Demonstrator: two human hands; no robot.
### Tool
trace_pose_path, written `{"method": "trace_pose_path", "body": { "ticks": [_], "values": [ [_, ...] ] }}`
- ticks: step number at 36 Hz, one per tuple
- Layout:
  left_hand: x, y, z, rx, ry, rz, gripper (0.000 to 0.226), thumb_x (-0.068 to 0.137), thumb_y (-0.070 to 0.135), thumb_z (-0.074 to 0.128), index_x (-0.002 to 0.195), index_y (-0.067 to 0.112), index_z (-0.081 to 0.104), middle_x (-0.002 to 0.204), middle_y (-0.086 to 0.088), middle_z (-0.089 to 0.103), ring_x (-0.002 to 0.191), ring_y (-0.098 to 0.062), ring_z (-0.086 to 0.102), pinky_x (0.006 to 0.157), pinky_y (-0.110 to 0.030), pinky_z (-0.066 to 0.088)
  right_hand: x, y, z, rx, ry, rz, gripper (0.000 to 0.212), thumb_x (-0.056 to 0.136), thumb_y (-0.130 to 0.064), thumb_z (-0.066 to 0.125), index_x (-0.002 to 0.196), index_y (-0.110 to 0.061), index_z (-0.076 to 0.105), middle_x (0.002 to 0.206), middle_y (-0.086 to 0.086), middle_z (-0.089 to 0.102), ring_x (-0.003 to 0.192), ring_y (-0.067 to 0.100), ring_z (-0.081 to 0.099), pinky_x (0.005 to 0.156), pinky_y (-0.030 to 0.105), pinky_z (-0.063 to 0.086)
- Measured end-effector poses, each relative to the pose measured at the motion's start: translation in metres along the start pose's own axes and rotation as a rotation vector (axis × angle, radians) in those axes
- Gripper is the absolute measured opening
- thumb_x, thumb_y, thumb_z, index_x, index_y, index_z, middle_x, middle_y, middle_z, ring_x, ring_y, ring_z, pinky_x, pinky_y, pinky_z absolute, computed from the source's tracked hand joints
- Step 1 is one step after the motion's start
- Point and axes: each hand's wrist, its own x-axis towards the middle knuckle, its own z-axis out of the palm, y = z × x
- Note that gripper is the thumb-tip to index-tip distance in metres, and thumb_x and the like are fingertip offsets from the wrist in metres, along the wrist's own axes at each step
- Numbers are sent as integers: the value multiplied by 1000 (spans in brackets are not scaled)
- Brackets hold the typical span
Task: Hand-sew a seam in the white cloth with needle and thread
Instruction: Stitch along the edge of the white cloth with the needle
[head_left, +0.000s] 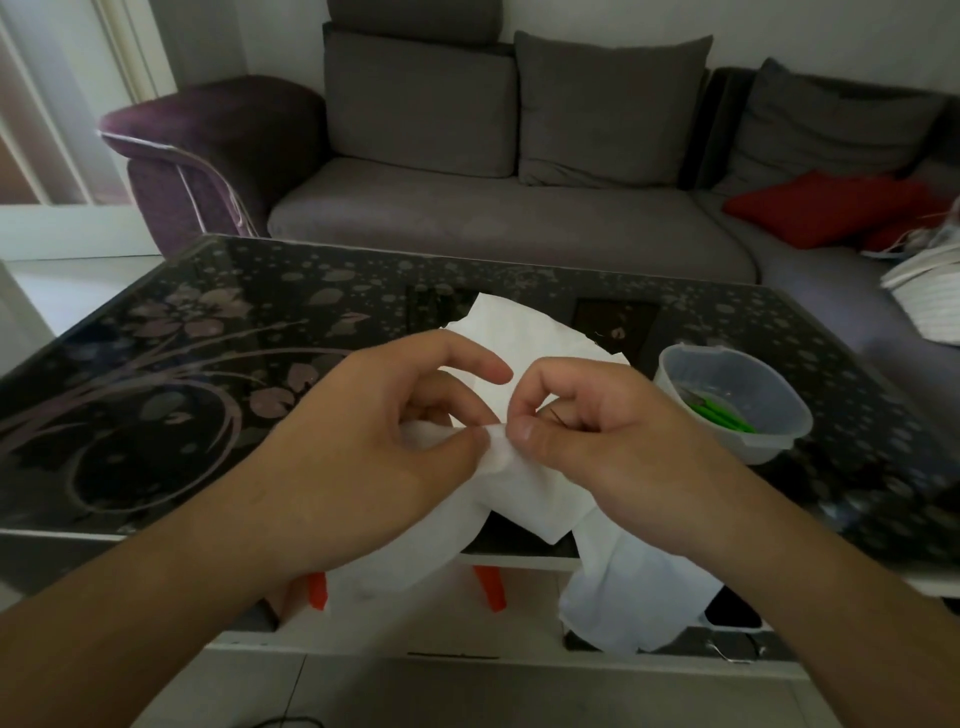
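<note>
Cloth lies across the near edge of the dark table, hanging over it. Left hand pinches a fold at its edge; right hand, fingers curled, pinches just beside it. Needle not discernible; a tub stands right

White cloth on dark floral glass-topped table, near edge draped over table front. Left hand and right hand side by side above cloth, fingertips meeting on raised fold at centre. Clear round plastic tub on table, right of hands; green-handled tool inside tub. Grey fabric sofa behind table. Red cushion on sofa, far right.
</note>
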Motion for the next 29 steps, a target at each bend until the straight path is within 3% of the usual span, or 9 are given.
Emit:
{"method": "trace_pose_path", "body": {
  "ticks": [4,9,11,14,16,19,22,26,29],
  "values": [
    [3,-3,0,64,18,-30,27,93,31,71,115,45,65,92,23,75,88,2,71,73,-11,49,0,2,0,-15,58,-7,14,102,-28,59,89,-27,65,63,6,61,51,9,45,48,14,39],
    [6,-8,1,89,-48,-10,9,94,37,67,97,38,75,89,23,74,86,1,71,74,-18,52,-1,5,-1,-31,110,-12,14,101,-30,60,87,-27,65,66,7,62,63,22,56,53,17,44],
    [6,-9,0,86,-68,-10,9,95,38,66,94,37,75,89,23,74,86,0,71,72,-17,52,1,6,-1,-63,127,-32,14,99,-29,63,85,-27,66,68,6,62,66,19,58,57,16,46],
    [7,-10,-1,63,-62,3,9,95,36,68,92,36,76,88,22,74,85,-1,71,71,-17,52,1,3,-1,-67,137,-55,14,96,-25,67,83,-26,68,59,-1,51,54,7,46,55,12,42],
    [7,-11,-2,46,-56,2,9,96,34,68,92,36,76,87,21,75,84,-2,71,71,-17,52,1,3,-2,-29,127,-19,13,98,-25,65,86,-26,71,58,-8,48,55,2,45,54,12,40],
    [7,-12,-2,22,-54,3,9,96,33,68,92,35,77,88,20,76,84,-3,72,73,-21,54,5,7,-7,49,86,100,30,105,-22,50,94,-31,76,58,-19,56,57,1,51,55,15,36],
    [7,-13,-3,14,-51,0,10,96,34,68,93,35,77,90,20,76,87,-3,73,73,-16,53,5,8,-8,100,109,111,42,107,-16,42,105,-42,76,57,-9,50,56,12,43,51,26,36],
    [6,-12,-4,17,-49,-12,11,97,36,66,95,35,77,91,20,76,88,-1,72,71,-12,53,-2,3,-6,18,170,21,39,108,-16,46,116,-43,72,64,-28,59,60,-3,55,56,13,43],
    [5,-11,-5,7,-51,-11,12,98,35,65,97,35,77,92,20,76,90,-2,72,74,-16,54,-6,-5,-6,17,176,-45,42,105,-8,49,117,-41,71,76,-8,71,63,2,58,58,13,45]
  ]
}}
